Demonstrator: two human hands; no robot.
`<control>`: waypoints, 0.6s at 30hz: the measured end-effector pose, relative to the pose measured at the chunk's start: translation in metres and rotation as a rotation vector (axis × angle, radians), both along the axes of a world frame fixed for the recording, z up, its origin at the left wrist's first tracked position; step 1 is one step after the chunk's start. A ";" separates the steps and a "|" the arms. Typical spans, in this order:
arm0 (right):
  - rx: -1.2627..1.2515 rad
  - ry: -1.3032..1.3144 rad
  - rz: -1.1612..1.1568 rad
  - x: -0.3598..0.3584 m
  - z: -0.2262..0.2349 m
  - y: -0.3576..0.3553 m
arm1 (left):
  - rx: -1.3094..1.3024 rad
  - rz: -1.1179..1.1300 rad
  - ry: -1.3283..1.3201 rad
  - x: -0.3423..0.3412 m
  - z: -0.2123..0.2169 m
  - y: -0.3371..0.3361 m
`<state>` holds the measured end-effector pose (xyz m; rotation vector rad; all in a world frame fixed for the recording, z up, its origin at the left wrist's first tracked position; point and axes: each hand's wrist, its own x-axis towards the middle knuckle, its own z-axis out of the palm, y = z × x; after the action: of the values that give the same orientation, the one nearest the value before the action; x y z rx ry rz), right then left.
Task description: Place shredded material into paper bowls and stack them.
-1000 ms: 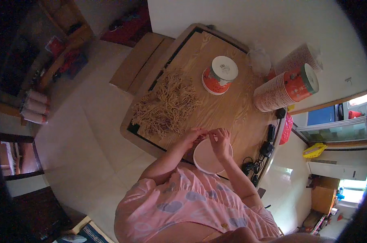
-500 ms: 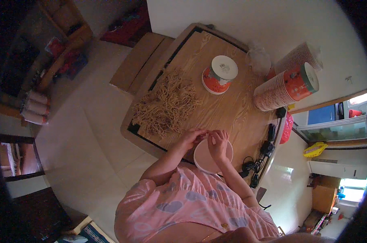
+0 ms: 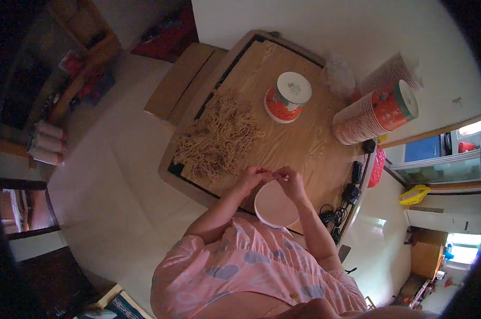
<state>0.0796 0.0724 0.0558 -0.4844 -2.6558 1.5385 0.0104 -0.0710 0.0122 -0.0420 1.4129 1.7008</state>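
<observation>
A white round paper tub stands at the table's near edge against my clothing, its open mouth facing up. Over its far rim my two hands meet, fingertips almost touching. My left hand is closed in a pinch at the rim's left side. My right hand pinches too, just right of it. Whatever sits between the fingers is too small to make out. Left of the tub and beyond my left hand lies a loose pile of tan twisted cords.
An upturned red-and-white tub stands farther back on the wooden table. Tall stacks of nested tubs lean at the right by the wall, near a clear plastic bag. Black cables and adapters line the right edge. A cardboard box is beyond the left edge.
My right hand has turned and drawn its fingers in, shifting slightly right and up off the tub's mouth. My left hand has risen a little. The tub stays in place.
</observation>
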 end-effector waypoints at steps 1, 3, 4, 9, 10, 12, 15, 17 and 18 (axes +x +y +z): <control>0.023 -0.020 -0.005 -0.001 0.004 -0.001 | -0.001 0.000 -0.001 0.000 -0.001 0.000; 0.045 -0.039 -0.008 -0.002 0.005 -0.002 | 0.012 -0.028 0.056 -0.002 -0.001 -0.002; 0.053 -0.016 -0.011 -0.002 0.003 -0.002 | 0.012 -0.027 0.057 -0.002 -0.005 -0.001; 0.060 0.019 -0.017 -0.004 0.003 -0.003 | -0.040 -0.015 0.094 -0.001 -0.007 -0.001; 0.073 0.019 -0.019 -0.004 0.003 -0.003 | -0.040 -0.016 0.093 -0.002 -0.005 -0.001; 0.085 0.018 -0.020 -0.005 0.004 -0.004 | -0.052 -0.064 0.125 -0.003 -0.003 -0.001; 0.070 -0.014 -0.018 -0.005 0.006 -0.003 | -0.082 -0.089 0.204 -0.003 -0.001 -0.002; 0.116 0.002 0.016 -0.004 0.001 0.001 | -0.047 -0.083 0.294 -0.002 0.003 -0.001; 0.116 0.002 0.018 -0.004 0.002 0.000 | -0.014 -0.072 0.383 -0.001 0.004 -0.002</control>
<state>0.0752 0.0724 0.0579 -0.4537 -2.7355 1.3788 0.0090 -0.0727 0.0163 0.3389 1.6816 1.6983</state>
